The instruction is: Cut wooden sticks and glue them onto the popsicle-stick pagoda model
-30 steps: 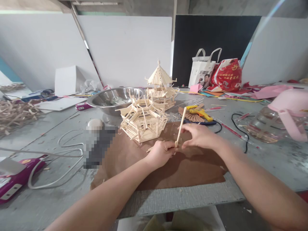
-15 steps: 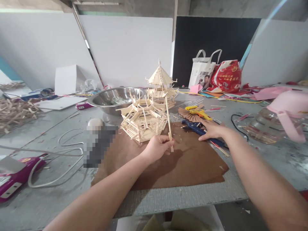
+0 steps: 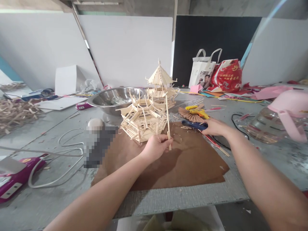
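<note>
1. Head view: the left hand (image 3: 156, 147) is closed around the lower end of a wooden stick (image 3: 167, 120). Thumb and fingers pinch it just above its foot.
2. The stick is pale, straight and slender. It stands nearly upright over the brown sheet (image 3: 187, 165), and its top rises just beside the right edge of the stick model (image 3: 141, 120).
3. The stick model is a six-sided, tiered lattice of the same pale wood. Its base is made of stacked flat layers, and slanting struts jut out at the top. It stands on the far left part of the brown sheet.
4. The right hand (image 3: 214, 127) is folded over the rear of a blue glue gun (image 3: 192, 124). The gun lies at the far edge of the sheet with its nozzle pointing left.
5. The brown sheet is matt, flat and ragged at its edges. It lies on a grey, rough, scuffed surface (image 3: 48, 202).
6. Behind the model stands a smaller pavilion (image 3: 160, 78) with a pointed roof of laid sticks. A shiny steel bowl (image 3: 108, 98) sits to its left.
7. A yellow glue gun (image 3: 197, 112) rests near the right hand.
8. At far left are a loose heap of sticks (image 3: 16, 112) and a looped white cable (image 3: 60, 181). At far right is a clear jar with a pink lid (image 3: 286, 112).
</note>
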### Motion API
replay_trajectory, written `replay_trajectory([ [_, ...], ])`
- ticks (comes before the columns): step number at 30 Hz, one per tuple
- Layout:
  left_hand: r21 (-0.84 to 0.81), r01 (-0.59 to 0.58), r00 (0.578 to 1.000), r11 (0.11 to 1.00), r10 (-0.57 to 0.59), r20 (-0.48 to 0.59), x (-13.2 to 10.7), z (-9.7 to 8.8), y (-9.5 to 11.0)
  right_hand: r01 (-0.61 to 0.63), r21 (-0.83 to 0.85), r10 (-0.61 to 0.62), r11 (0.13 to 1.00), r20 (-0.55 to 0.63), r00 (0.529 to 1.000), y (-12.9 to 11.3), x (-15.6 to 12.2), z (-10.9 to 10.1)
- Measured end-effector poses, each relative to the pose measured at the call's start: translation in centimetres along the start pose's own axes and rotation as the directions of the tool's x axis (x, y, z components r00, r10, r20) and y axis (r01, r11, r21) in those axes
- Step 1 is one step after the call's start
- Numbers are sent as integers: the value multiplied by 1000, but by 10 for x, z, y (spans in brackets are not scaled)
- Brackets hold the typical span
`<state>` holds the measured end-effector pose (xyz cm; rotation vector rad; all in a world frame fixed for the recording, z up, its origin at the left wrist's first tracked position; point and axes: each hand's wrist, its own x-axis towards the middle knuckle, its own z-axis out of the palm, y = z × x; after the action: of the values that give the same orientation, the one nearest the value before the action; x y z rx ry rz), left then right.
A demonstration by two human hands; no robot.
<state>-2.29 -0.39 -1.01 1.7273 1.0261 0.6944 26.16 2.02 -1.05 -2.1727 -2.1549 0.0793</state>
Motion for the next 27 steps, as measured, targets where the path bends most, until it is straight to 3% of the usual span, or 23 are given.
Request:
replay_trajectory([
  [2, 141, -46, 997, 989, 53, -50, -1, -1, 1, 3, -24, -4, 1000, -45, 999, -9, -4, -5],
  [6, 369, -124, 978, 921, 177, -114, -3, -2, 2, 5, -74, -24, 997, -249, 968, -35, -12, -13],
  [12, 441, -146, 947, 886, 254, -198, -4, -3, 4, 61, -9, -59, 998, -401, 914, -64, -18, -6],
  [19, 599, -74, 911, 797, 299, -285, -3, -5, 4, 250, 46, -203, 967, -450, 870, -72, -19, 4],
  [27, 700, -4, 924, 714, 271, -271, -2, -7, 4, 322, 117, -279, 939, -286, 917, -87, -31, -1],
])
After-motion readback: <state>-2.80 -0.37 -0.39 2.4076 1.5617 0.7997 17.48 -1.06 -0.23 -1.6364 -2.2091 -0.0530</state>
